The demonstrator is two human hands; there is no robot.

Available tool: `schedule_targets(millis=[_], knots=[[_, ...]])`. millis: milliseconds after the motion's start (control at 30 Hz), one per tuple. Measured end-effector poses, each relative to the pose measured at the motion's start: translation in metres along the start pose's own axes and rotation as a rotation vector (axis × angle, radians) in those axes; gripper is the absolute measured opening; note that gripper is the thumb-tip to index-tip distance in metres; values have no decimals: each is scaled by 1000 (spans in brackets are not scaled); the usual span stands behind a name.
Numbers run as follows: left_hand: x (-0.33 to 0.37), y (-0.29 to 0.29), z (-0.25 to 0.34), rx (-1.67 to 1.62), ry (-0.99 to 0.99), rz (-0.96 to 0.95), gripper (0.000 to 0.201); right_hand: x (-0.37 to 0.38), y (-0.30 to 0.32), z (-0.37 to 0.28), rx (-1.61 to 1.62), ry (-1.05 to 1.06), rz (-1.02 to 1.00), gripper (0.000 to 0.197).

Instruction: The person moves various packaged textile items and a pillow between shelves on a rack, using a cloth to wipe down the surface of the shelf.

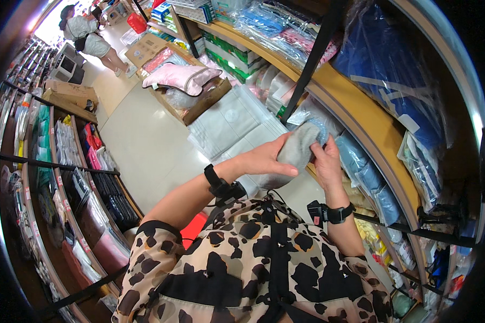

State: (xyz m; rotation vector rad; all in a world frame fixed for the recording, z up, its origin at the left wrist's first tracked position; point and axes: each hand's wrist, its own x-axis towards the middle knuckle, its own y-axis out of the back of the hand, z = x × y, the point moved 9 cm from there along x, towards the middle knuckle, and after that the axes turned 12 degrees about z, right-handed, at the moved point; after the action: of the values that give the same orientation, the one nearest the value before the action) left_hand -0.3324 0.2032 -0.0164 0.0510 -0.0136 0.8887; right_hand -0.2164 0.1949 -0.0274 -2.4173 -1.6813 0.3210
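Observation:
A soft grey cloth [298, 148] with a light blue part at its far end is held up in front of my chest. My left hand [267, 159] wraps round its left side, thumb across the front. At its right edge, my right hand [326, 161] pinches the blue part between thumb and fingers. The grey material hangs below my left thumb; whether it is one folded piece or several I cannot tell. Both wrists wear black straps with small devices. Flat white packages [234, 121] lie on the floor just beyond my hands.
An open cardboard box [221, 89] with a pink cushion [180, 78] on top stands ahead. Shelves of bagged goods line the left [86, 210] and the right, where a wooden shelf edge [355, 105] curves close to my right hand. A person [91, 40] stands far up the aisle.

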Motion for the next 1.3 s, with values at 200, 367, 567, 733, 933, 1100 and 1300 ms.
schedule_targets(millis=[200, 367, 567, 733, 933, 1100, 1300], knots=[[14, 31, -5, -140, 88, 207, 31, 0, -12, -9, -178, 17, -19, 35], [28, 59, 21, -47, 39, 92, 29, -5, -27, -12, -171, 23, -29, 44], [36, 88, 5, -169, 43, -129, 30, -9, -50, 31, -174, -109, 122, 42], [36, 143, -42, -266, 382, -265, 39, -16, -73, 46, 22, -177, 304, 44], [33, 292, -222, -432, 694, 244, 53, -40, -44, 76, 446, -267, 600, 51], [33, 400, -291, -318, 652, 728, 35, -67, -28, 86, 388, -301, 788, 50], [30, 449, -359, -455, 809, 927, 40, -86, -24, 100, 425, -360, 852, 47]])
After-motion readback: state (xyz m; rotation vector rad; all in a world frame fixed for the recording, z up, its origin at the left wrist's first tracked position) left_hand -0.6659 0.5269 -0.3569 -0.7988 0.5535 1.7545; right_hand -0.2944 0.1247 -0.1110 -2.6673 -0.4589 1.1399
